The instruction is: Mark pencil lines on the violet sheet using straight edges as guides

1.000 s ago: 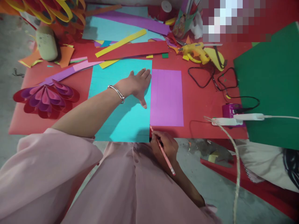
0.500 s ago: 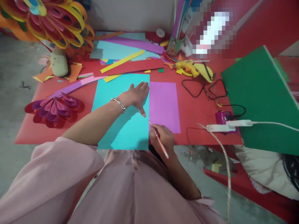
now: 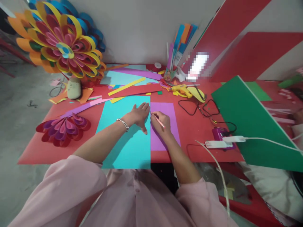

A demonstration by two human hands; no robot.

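Observation:
My left hand [image 3: 138, 116] lies flat with its fingers stretched out on a turquoise paper sheet [image 3: 123, 138], pressing near the sheet's right edge. A silver bangle sits on that wrist. My right hand [image 3: 160, 123] is closed round a pink pencil [image 3: 158, 120], whose tip touches the left edge of a purple paper sheet [image 3: 170, 126] right beside the turquoise one. Both sheets lie on a red board [image 3: 80, 135] in front of me.
A yellow glue gun [image 3: 182, 90], black cables [image 3: 203, 110], a white power strip [image 3: 216, 144] with a purple plug block and a green board [image 3: 255, 126] lie to the right. A folded paper flower [image 3: 62, 128], paper strips [image 3: 127, 86] and a big paper flower [image 3: 62, 47] are at the left and back.
My right hand has run the pencil up along the edge between the two sheets, from the near end to beside my left fingertips. The camera has tilted up; my left hand stays put.

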